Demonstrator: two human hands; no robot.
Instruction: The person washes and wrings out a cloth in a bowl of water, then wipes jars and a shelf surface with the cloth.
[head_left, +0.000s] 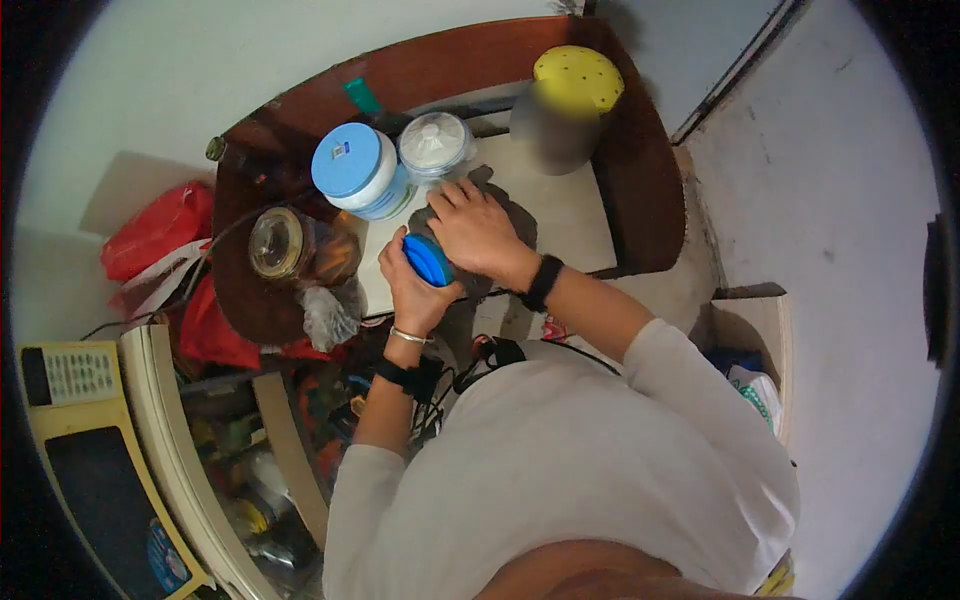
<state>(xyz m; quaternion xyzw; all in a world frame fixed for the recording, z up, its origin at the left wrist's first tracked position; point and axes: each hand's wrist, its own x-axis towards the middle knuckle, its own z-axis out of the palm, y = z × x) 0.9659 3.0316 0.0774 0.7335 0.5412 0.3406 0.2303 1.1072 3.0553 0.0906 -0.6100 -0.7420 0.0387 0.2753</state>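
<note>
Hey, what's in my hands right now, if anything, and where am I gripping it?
Your left hand holds a round blue lid-like object around its edge. Whether your right hand grips anything can't be told.

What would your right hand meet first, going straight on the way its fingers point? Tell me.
Probably the clear-topped round container, just beyond the fingertips of the right hand; the hand may ride above it, since depth is unclear from this view.
</note>
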